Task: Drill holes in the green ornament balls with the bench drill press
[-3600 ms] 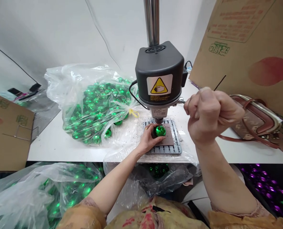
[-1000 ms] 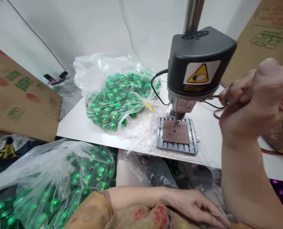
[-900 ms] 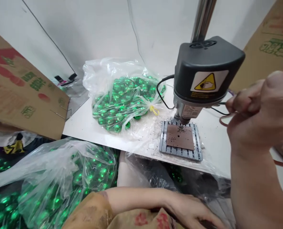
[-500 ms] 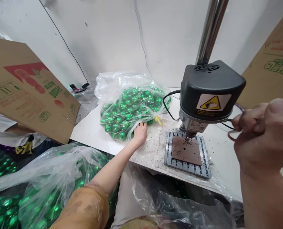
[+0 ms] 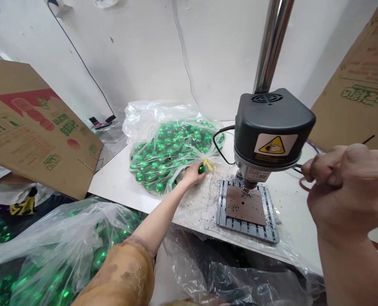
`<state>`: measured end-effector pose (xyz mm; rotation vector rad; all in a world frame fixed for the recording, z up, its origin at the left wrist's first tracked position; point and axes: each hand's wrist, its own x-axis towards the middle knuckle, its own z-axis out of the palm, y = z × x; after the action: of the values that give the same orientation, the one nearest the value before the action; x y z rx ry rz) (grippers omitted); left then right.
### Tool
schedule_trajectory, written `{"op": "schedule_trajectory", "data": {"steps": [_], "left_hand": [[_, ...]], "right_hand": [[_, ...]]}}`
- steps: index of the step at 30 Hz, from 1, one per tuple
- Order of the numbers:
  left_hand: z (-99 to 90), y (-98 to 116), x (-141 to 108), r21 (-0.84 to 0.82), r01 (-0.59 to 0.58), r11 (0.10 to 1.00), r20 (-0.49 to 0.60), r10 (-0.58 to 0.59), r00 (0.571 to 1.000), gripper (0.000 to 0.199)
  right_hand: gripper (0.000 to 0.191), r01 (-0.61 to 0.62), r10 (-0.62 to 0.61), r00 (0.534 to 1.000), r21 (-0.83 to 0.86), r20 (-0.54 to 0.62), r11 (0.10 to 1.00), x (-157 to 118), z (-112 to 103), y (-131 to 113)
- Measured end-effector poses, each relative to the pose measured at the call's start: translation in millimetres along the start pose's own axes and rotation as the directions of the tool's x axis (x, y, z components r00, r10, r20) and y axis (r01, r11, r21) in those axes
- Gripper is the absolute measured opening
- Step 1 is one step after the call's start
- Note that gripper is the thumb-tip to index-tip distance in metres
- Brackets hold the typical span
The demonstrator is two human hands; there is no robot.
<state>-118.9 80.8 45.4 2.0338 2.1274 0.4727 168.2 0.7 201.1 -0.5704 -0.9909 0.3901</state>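
One green ball sits pinched by the left hand left of the drill press, fetching seemingly underway; the right hand curls fingers round its lever; steady carrying is called for.

The drill press stands right of the bag of balls on the table; a pad lies on its base; a box, seemingly off the table, leans left.

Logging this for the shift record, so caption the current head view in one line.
Left hand grips green ball; right hand beside drill press.
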Motion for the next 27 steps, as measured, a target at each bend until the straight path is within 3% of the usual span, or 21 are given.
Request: {"op": "schedule_trajectory", "data": {"steps": [4, 8, 14, 17, 20, 22, 24, 25, 27], "left_hand": [[4.0, 8, -34, -0.091, -0.131, 0.987, 0.085, 0.139, 0.987, 0.049], [8.9, 16, -63, -0.252, -0.300, 0.920, 0.102, 0.333, 0.937, 0.056], [0.1, 29, -72, -0.462, -0.297, 0.836, -0.048, 0.311, 0.949, 0.045], [-9.6, 43, -77, -0.698, -0.197, 0.688, -0.035, 0.241, 0.970, 0.044], [-14.8, 59, -83, -0.910, -0.001, 0.415, 0.077, 0.172, 0.982, 0.051], [-12.7, 68, -84, -0.971, 0.112, 0.209, 0.142, 0.137, 0.980, 0.055], [-5.7, 76, -85, -0.978, 0.198, 0.060, 0.204, 0.116, 0.972, 0.055], [-0.7, 78, -84, -0.974, 0.226, 0.027, 0.227, 0.110, 0.968, 0.055], [11.1, 82, -83, -0.973, 0.224, 0.058, 0.228, 0.089, 0.969, 0.055]], "right_hand": [[0.035, 0.093, -0.094, 0.995, 0.054, 0.027, 0.994, -1, -3, 7], [0.039, 0.124, -0.125, 0.992, 0.042, 0.025, 0.991, -2, -3, 7], [0.040, 0.117, -0.120, 0.991, 0.047, 0.057, 0.992, -3, -2, 5], [0.040, 0.129, -0.133, 0.989, 0.057, 0.067, 0.990, -2, -3, 6], [0.041, 0.130, -0.134, 0.989, 0.057, 0.068, 0.990, -2, -3, 6], [0.042, 0.122, -0.126, 0.989, 0.057, 0.074, 0.991, -3, -3, 5], [0.041, 0.113, -0.116, 0.991, 0.051, 0.074, 0.992, -4, -3, 5], [0.041, 0.111, -0.114, 0.991, 0.045, 0.071, 0.993, -4, -3, 5], [0.042, 0.120, -0.122, 0.990, 0.039, 0.064, 0.992, -4, -3, 6]]}}
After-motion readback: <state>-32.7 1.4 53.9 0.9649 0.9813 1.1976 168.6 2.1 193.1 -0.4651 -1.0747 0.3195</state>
